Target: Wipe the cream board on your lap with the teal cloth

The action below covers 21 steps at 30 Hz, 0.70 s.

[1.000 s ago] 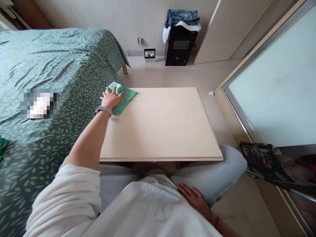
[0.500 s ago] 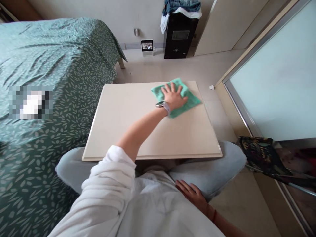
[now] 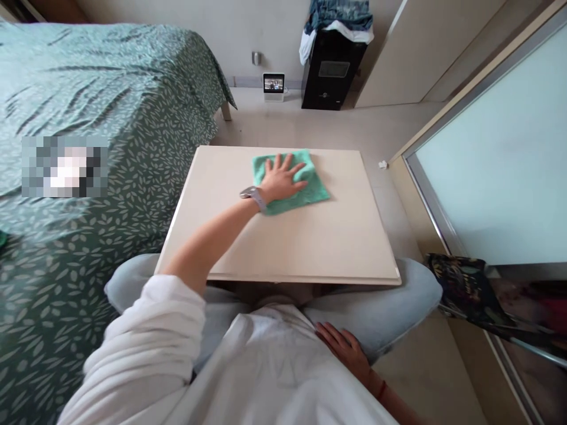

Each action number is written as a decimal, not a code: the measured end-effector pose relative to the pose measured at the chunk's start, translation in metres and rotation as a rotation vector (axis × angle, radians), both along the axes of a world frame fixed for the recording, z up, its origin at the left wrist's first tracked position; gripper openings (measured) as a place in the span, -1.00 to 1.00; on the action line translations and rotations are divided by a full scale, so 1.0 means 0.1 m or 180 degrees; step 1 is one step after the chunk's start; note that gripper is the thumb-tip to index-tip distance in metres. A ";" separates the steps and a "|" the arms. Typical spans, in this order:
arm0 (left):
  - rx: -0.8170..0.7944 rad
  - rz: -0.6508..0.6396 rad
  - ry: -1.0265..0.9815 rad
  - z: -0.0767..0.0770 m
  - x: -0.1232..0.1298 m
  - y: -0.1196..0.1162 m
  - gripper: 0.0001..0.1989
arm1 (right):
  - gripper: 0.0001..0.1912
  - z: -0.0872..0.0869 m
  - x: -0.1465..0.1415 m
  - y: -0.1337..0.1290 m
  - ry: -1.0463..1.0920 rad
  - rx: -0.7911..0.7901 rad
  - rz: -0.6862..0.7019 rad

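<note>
My left hand (image 3: 282,180), with a watch at its wrist, lies flat with fingers spread on a green cloth (image 3: 312,188). The cloth is spread out on the far half of a cream-coloured low table (image 3: 301,248), left edge under my palm. My right hand (image 3: 343,348) rests on my right thigh below the table, fingers stretched out and holding nothing.
To the left stands a bed with a green leaf-patterned sheet (image 3: 146,124) and a blurred-out object. A small screen (image 3: 273,84) and a black cabinet (image 3: 330,71) topped with clothes stand by the wall. A frosted sliding door (image 3: 500,153) lies to the right.
My left hand has slid the green cloth leftward across the tabletop. The right hand has stayed on the thigh. The view has shifted slightly.
</note>
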<state>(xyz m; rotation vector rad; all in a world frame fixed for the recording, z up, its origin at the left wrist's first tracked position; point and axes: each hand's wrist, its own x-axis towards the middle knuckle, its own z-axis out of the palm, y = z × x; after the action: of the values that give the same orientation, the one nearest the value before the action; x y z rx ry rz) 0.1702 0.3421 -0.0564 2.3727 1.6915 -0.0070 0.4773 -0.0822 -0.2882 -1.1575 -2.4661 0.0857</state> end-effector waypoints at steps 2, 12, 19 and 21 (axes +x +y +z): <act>0.0035 0.0483 0.0085 0.01 -0.62 -0.06 -0.25 | -0.31 0.02 0.01 0.02 -0.0176 0.0205 0.0149; 0.0035 0.1679 0.0214 0.03 -1.47 -0.45 -0.16 | -0.35 -0.10 0.03 0.00 -0.0539 0.0564 0.0142; 0.0027 0.0599 -0.0038 -0.02 0.09 -0.23 -0.14 | -0.38 -0.12 0.01 0.01 -0.0465 0.0522 0.0127; 0.0008 0.0174 -0.0129 -0.03 0.67 -0.21 -0.13 | -0.39 -0.11 0.01 0.00 -0.0504 0.0505 0.0123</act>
<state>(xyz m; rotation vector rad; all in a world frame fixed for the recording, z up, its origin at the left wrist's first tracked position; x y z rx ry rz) 0.2369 0.3208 -0.0599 2.3114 1.7380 0.0519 0.4785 -0.0819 -0.2991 -1.0863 -2.5785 -0.1945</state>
